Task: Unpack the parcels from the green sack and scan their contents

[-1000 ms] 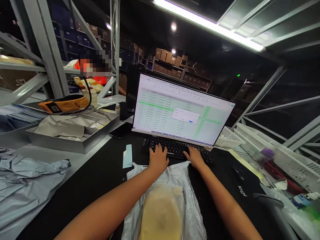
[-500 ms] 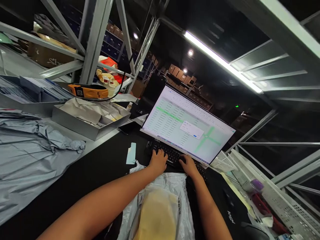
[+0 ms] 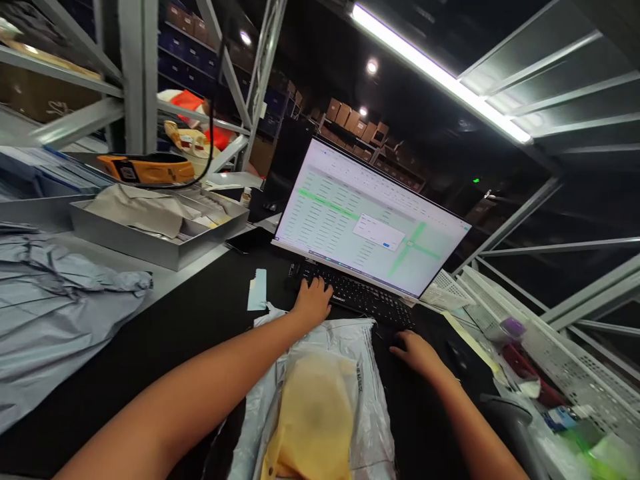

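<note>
My left hand (image 3: 313,303) rests on the left part of the black keyboard (image 3: 370,305), fingers spread over its keys. To the right, my right hand (image 3: 417,352) is just off the keyboard's near edge, low over the black desk mat (image 3: 190,333), fingers apart and holding nothing. A black mouse (image 3: 457,357) lies just beyond it to the right. Behind the keyboard stands a monitor (image 3: 370,220) showing a spreadsheet with green bands and a small dialog box. Between my forearms lies an opened grey plastic mailer (image 3: 373,413) with a yellow item in clear wrapping (image 3: 315,413) on it.
At left are a crumpled grey plastic bag (image 3: 65,320), a grey box of papers (image 3: 175,250), an orange strap-like object (image 3: 147,169) and a phone (image 3: 249,240). A pale blue slip (image 3: 257,290) lies near the keyboard. White perforated baskets (image 3: 540,353) line the right, near a dark scanner-like object (image 3: 515,427).
My right hand has left the keyboard and moved right and nearer, toward the mouse. My left hand stays on the keys. The camera view has shifted slightly.
</note>
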Demonstrator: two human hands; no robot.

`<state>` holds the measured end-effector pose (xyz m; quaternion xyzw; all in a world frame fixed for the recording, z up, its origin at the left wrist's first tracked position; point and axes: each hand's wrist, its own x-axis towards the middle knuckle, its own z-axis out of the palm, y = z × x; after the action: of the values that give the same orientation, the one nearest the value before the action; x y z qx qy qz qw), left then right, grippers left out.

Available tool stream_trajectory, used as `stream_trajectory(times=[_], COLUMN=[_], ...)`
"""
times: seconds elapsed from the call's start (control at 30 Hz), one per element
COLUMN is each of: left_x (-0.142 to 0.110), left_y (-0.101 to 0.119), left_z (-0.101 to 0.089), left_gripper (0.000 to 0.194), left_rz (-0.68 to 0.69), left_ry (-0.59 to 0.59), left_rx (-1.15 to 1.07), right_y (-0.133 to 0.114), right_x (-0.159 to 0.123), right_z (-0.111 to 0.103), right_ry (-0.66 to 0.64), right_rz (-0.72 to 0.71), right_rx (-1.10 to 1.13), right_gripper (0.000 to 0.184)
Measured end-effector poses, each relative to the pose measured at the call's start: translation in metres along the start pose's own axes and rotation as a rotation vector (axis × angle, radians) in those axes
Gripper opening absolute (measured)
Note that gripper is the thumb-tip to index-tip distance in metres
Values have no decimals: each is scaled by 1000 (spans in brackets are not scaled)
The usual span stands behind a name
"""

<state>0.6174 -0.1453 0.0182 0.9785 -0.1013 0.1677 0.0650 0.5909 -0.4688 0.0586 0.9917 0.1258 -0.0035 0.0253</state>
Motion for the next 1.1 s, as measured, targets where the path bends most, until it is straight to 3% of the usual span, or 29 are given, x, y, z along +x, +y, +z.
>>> stream_trajectory(times=[0.13, 0.3, 0.4, 0.53, 0.67, 0.77, 0.87, 1.1], left_x=[0, 0, 0, 0, 0, -1, -2, -3], left_y=[-1, -2, 0, 2, 2, 2, 2, 2], left_z=[2, 2, 0, -3, -4, -4, -4, -3], left_gripper=[54, 53, 54, 53, 52, 52, 52, 52], left_rz=[5, 5, 10, 23, 20, 21, 26, 23], left_ry=[9, 13, 11, 22, 37, 51, 45, 47], left_rx=[-3, 36, 71, 112, 122, 111, 73, 88], right_y=[15, 32, 57, 92, 102, 91, 67, -46], right_x=[-10, -20, -22, -14, 3, 12, 19, 60], right_z=[16, 15, 5, -6, -3, -3, -9, -13], right_ry=[-35, -29, 24, 85, 71, 82, 160, 260], right_rz=[-23, 4, 144, 456, 600, 586, 483, -150], right_rx=[42, 65, 63, 8, -23, -46, -72, 93], right_gripper=[29, 17, 20, 23, 25, 24, 23, 29])
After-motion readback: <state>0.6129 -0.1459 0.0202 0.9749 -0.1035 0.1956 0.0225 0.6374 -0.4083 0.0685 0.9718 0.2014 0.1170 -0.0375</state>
